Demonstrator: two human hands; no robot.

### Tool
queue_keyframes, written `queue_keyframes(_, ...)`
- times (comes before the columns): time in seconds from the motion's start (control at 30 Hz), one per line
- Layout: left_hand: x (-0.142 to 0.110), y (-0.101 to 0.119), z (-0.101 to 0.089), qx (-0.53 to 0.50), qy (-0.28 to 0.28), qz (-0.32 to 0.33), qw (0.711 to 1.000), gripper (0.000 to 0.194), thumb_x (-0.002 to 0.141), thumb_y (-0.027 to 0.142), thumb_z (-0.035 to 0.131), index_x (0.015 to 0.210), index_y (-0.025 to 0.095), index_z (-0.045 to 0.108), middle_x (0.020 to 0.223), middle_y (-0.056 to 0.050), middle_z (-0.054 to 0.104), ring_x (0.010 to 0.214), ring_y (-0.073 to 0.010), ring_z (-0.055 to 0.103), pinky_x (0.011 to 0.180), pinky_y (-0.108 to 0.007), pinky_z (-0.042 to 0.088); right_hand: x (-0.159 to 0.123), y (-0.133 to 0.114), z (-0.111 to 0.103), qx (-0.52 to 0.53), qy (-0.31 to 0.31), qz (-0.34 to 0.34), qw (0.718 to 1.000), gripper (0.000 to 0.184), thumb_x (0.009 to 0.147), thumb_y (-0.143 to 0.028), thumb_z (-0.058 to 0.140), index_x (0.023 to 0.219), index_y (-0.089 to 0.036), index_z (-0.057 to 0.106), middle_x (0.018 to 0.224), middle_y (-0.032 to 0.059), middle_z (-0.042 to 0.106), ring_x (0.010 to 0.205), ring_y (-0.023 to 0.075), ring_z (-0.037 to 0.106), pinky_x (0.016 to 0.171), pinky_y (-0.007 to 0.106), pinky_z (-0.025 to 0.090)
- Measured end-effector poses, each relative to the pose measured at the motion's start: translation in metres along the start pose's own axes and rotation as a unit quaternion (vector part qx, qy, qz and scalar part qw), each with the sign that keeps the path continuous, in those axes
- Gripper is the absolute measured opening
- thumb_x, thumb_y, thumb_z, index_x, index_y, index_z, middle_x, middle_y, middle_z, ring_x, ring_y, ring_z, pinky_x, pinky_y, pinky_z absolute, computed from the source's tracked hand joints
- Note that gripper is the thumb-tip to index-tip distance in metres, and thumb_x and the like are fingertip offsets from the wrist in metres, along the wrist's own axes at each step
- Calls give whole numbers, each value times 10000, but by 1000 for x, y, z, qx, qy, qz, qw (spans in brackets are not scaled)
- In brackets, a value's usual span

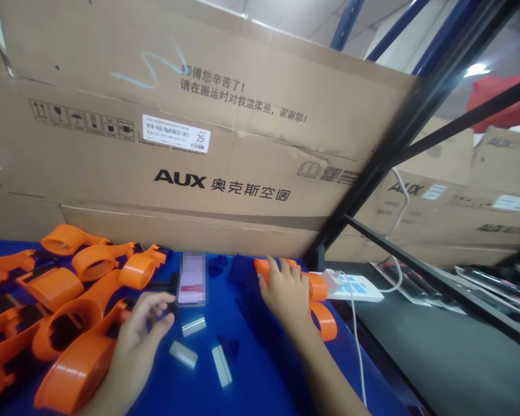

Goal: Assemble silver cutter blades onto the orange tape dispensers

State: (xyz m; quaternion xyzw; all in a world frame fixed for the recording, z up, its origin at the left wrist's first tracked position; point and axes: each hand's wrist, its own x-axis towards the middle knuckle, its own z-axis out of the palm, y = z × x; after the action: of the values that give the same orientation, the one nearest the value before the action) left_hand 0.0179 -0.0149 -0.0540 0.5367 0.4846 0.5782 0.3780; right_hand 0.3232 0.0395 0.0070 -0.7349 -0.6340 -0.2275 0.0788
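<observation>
My right hand (285, 292) reaches to the back right of the blue table (260, 375), its fingers bent over an orange tape dispenser (262, 266) that they partly hide. More orange rings (323, 320) lie beside that wrist. Over the left part of the table, my left hand (147, 323) has its fingers loosely curled and the thumb apart, with nothing between them. Close to its fingertips stands a phone (190, 292) with a lit screen. Three short pale, shiny strips lie in front: one (193, 326), another (183, 354) and a third (222, 366).
Several orange tape dispensers (75, 370) are heaped at the left. A large cardboard sheet (225, 156) rises behind the table. At right are a white power strip (357, 288) with a cable, a black metal frame (364, 179) and a dark surface (416, 341) holding packaged items.
</observation>
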Motion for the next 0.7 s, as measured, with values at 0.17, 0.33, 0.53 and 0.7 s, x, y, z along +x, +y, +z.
queue_keyframes(0.17, 0, -7, 7, -81, 2, -75, 994, 274, 821, 335, 759, 1083, 264, 721, 943, -7, 612, 926, -214, 588, 840, -306, 471, 5, 5, 3, -2, -14, -5, 1000, 319, 999, -235, 504, 1263, -166, 668, 1051, 182, 729, 962, 327, 634, 792, 404, 406)
queue_keyframes(0.33, -8, -3, 15, -183, 38, -124, 974, 346, 819, 252, 751, 1154, 279, 673, 967, 10, 576, 857, -159, 540, 764, -260, 466, 7, 12, -19, 8, 21, 9, 1000, 338, 1028, -254, 427, 1200, -134, 692, 1088, 204, 707, 956, 348, 579, 770, 416, 385)
queue_keyframes(0.53, -6, 6, 17, -241, -9, -149, 959, 348, 900, 340, 698, 1232, 248, 650, 1059, -42, 656, 874, -174, 592, 761, -291, 509, -18, -9, -70, 224, 148, -61, 961, 307, 1031, -288, 444, 1160, -173, 697, 1101, 148, 711, 960, 309, 569, 864, 437, 431)
queue_keyframes(0.7, -14, 17, 21, -338, -122, -153, 920, 559, 951, 462, 623, 1469, 285, 513, 1402, -136, 646, 1212, -300, 634, 983, -455, 531, -55, -71, -97, 399, 10, -255, 880, 308, 1036, -275, 451, 1241, -250, 680, 1179, 116, 687, 1019, 289, 592, 900, 460, 455)
